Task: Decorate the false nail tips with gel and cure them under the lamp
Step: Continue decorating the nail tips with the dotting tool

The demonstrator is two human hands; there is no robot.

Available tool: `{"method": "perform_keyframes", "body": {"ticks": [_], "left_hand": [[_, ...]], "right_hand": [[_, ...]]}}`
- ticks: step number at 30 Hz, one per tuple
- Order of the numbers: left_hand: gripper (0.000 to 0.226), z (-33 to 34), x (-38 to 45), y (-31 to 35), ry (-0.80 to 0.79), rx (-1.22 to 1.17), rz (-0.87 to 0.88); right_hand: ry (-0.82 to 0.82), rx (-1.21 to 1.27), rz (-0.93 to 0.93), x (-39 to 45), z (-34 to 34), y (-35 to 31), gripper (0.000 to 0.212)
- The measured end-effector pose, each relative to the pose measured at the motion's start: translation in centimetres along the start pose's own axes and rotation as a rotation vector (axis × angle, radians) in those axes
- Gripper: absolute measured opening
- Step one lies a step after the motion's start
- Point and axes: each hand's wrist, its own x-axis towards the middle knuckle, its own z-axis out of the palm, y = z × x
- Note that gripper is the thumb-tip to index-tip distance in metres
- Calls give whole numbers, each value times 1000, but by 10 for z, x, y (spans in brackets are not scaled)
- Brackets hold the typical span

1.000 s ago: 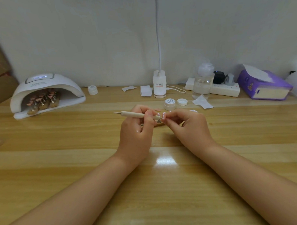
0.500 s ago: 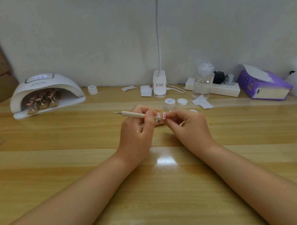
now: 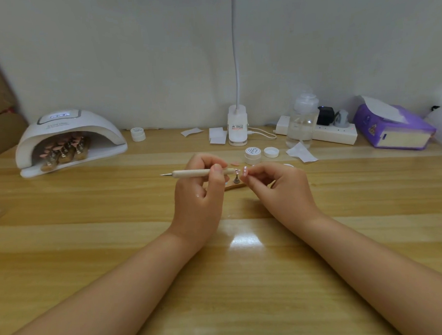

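Wooden desk — left hand fingers grip dotting tool; right hand fingers pinch nail tip.

The left hand hides the wooden stand at its three o'clock; nail tip details too small.
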Motion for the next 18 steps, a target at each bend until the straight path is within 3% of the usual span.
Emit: {"method": "perform_keyframes", "body": {"ticks": [5,18], "left_hand": [[12,1,-1,2,-71,-10,11],[13,1,0,3,-76,23,21]], "right_hand": [[-8,-12,-15,-1,-1,-1,6],[-12,-19,-22,-1,-1,0,7]]}}
